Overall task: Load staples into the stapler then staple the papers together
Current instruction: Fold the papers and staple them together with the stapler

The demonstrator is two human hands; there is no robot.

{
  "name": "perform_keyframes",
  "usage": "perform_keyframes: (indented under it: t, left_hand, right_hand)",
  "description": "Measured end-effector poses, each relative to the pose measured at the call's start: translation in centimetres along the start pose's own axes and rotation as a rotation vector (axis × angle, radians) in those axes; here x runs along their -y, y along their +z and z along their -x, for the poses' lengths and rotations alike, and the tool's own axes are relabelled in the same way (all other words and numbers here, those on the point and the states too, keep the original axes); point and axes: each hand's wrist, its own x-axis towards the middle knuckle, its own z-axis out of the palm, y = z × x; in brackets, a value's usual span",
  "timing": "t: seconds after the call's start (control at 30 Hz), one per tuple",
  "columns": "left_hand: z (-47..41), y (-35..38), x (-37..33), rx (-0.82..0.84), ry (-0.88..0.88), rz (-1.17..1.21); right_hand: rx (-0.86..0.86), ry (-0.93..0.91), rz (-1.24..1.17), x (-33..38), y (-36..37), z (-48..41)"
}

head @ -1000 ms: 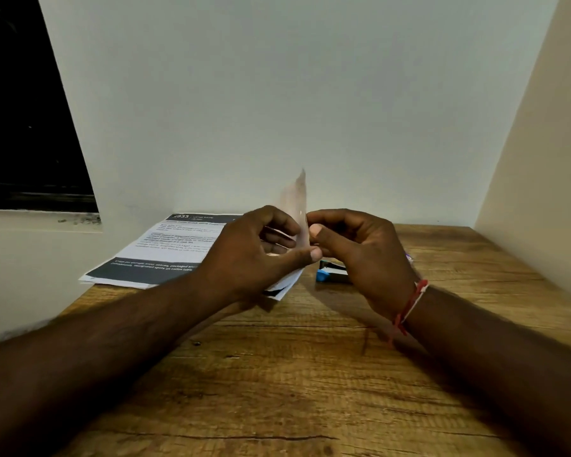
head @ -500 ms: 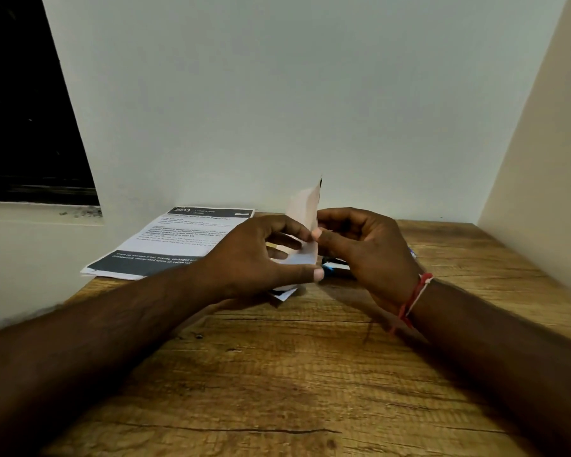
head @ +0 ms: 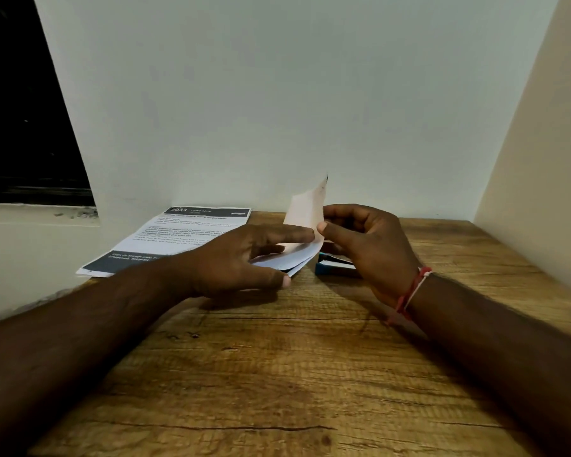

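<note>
Head view, nearest first: grainy, cracked wooden table point(head: 277, 374). Beyond it the left hand point(head: 241, 258) rests on the papers point(head: 297, 258), fingers spread flat and loosely open. The right hand point(head: 366, 245) pinches a thin, curling corner sheet point(head: 307, 209) between thumb and forefinger, lifting it upright. Just right of the stack, half hidden behind that hand, lies the blue stapler point(head: 330, 267). Farther left sits a printed page point(head: 192, 232). Flimsy sheets could slide out of line, so the staple might miss some.
</note>
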Motion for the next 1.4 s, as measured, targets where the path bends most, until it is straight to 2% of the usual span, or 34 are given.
perform_keyframes:
  t: [0.17,0.3,0.37,0.5,0.73,1.17,1.4]
  left_hand:
    - [-0.4,0.2,0.3,-0.050,-0.031,0.011]
    - [-0.4,0.4,0.1,-0.158,-0.078,-0.199]
    - [-0.5,0.9,0.4,-0.259,-0.080,-0.220]
    - [-0.8,1.5,0.3,-0.394,0.004,-0.190]
    - [-1.0,1.5,0.4,-0.537,-0.024,-0.171]
    - [-1.1,0.9,0.5,-0.684,-0.057,0.043]
    - [-0.9,0.3,0.6,-0.741,-0.146,0.113]
  right_hand:
    - [-0.003,-0.009,0.002,0.0,0.0,0.0]
    - [-0.005,-0.002,0.000,-0.1,0.1,0.0]
    - [0.004,0.007,-0.016,-0.1,0.1,0.0]
    - [0.042,0.047,-0.054,-0.3,0.1,0.0]
    - [0.128,0.057,0.085,-1.0,-0.2,-0.3]
    - [-0.047,0.122,0.127,-0.7,-0.7,-1.3]
    - [-0.046,0.047,0.229,-0.2,-0.5,-0.9]
